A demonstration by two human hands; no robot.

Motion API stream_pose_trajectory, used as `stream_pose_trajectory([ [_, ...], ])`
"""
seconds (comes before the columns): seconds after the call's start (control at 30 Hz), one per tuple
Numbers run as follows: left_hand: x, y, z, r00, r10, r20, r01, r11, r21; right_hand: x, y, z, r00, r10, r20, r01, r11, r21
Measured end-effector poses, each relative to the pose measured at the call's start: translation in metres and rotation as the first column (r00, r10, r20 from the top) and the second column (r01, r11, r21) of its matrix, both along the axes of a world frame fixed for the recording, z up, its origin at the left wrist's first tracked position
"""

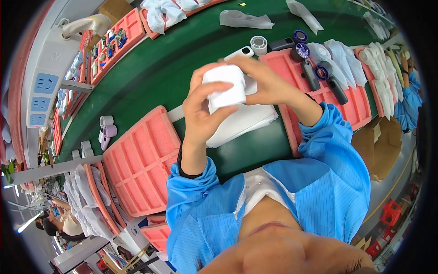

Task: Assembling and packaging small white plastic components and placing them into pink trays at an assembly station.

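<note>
Both hands hold one white wrapped bundle [224, 86], a soft foam or cloth pouch folded around something I cannot see. My left hand [200, 112] grips it from the left with fingers curled across its front. My right hand [264, 82] clasps it from the right and top. The bundle hangs above a stack of white pouches [246, 121] lying on the green belt [150, 77]. Blue sleeves cover both forearms.
An empty pink compartment tray [141, 160] lies at my left. A pink tray [337, 98] at my right carries black handheld fans [319, 75] and white pouches. White and lilac fan parts [107, 132] sit on the belt. Another person in blue [410, 98] works at far right.
</note>
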State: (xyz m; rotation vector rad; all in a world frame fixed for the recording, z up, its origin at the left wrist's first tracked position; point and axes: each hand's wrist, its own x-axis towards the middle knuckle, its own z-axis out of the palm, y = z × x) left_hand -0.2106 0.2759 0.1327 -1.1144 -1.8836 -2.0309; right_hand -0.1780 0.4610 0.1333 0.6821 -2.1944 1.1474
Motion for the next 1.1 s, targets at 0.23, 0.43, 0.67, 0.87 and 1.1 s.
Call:
stream_pose_trajectory([
  [0.23,0.007,-0.001,-0.008,0.933,0.359,-0.022,-0.359,0.933,0.017,0.006,-0.003,-0.009,0.924,-0.381,-0.034,0.379,0.900,0.216],
  [0.43,0.010,0.004,-0.010,0.825,0.489,-0.283,-0.493,0.868,0.061,0.008,-0.021,-0.012,0.923,-0.383,-0.028,0.377,0.892,0.248],
  [0.67,-0.018,-0.025,-0.006,0.878,0.468,0.097,-0.468,0.883,-0.027,0.012,-0.002,-0.005,0.939,-0.197,0.281,0.176,0.979,0.099],
  [0.87,-0.026,-0.004,-0.027,0.765,0.638,-0.086,-0.642,0.744,-0.186,-0.073,-0.004,-0.030,0.824,-0.211,0.525,0.107,0.969,0.221],
  [1.1,0.030,0.058,-0.100,0.975,0.097,-0.199,-0.201,0.766,-0.611,-0.153,-0.004,-0.085,0.718,-0.580,0.385,0.122,0.650,0.750],
])
